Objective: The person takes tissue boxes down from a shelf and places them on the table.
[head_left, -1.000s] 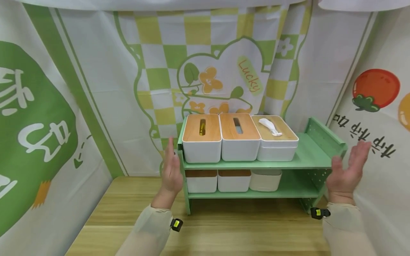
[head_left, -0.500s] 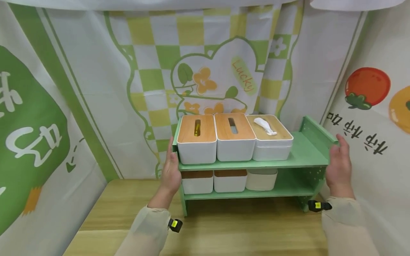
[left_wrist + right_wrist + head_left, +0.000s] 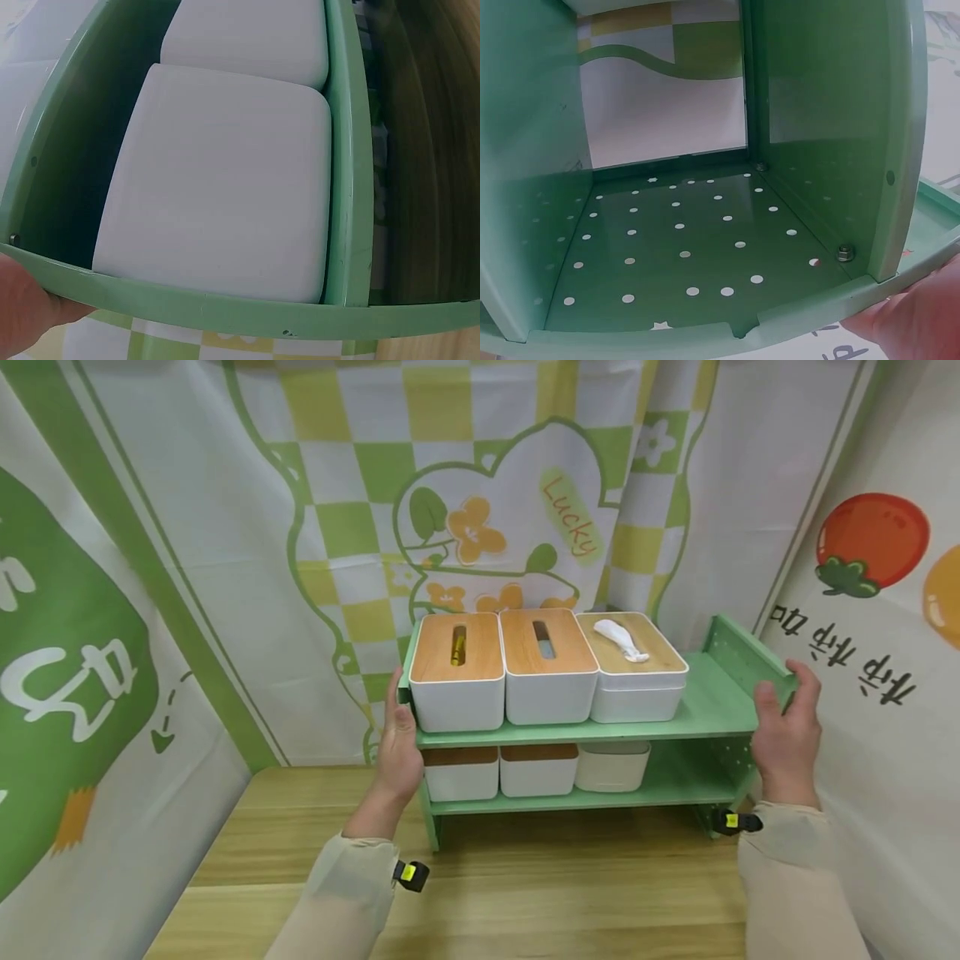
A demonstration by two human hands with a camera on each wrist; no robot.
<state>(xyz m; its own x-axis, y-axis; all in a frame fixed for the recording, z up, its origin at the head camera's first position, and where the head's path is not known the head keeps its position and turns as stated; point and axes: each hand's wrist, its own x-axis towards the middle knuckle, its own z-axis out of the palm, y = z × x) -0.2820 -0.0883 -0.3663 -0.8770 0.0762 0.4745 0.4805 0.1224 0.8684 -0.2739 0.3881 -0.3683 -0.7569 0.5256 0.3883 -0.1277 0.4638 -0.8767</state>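
Note:
A green two-tier shelf rack (image 3: 716,693) stands on the wooden table. My left hand (image 3: 399,762) lies along its left side panel, fingers extended, thumb near the front edge. At the opposite end my right hand (image 3: 786,753) is against the right side panel, with the thumb spread from the fingers. On the upper tier stand two wood-lidded white tissue boxes (image 3: 457,706) (image 3: 551,697) and a white box (image 3: 637,702) with a white tissue on its lid. The left wrist view shows the left hand (image 3: 26,307) outside the panel; the right wrist view shows the right hand (image 3: 922,319) likewise.
Below, the lower tier holds two more wood-lidded white boxes (image 3: 461,775) (image 3: 538,771) and a cream box (image 3: 613,767). A printed curtain (image 3: 337,539) hangs behind the rack. Wall cloths rise at both sides. Bare wooden tabletop (image 3: 570,877) shows in front.
Both hands have moved in from beside the rack to its side panels; the right hand came farther inward. The head view has shifted. The boxes keep their places on the rack.

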